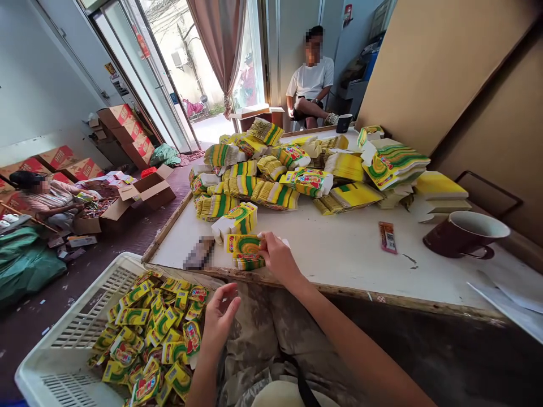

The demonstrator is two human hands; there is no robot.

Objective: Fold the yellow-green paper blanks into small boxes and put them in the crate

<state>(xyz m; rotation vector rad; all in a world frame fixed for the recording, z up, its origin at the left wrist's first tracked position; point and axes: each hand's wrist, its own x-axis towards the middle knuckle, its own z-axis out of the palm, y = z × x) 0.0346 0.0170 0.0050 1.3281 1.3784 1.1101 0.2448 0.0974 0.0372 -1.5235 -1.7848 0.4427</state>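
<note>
- Holding a flat yellow-and-green printed carton by its right end, the right hand is closed upon it, at the front edge of the white wooden-edged table.
- The left hand has thumb and fingers apart, beside the white plastic basket.
- Many small yellow-and-green boxes fill this basket.
- Behind the carton, bundled yellow-and-green cartons are lying in a heap.

A curtain hangs beyond a maroon mug
</note>
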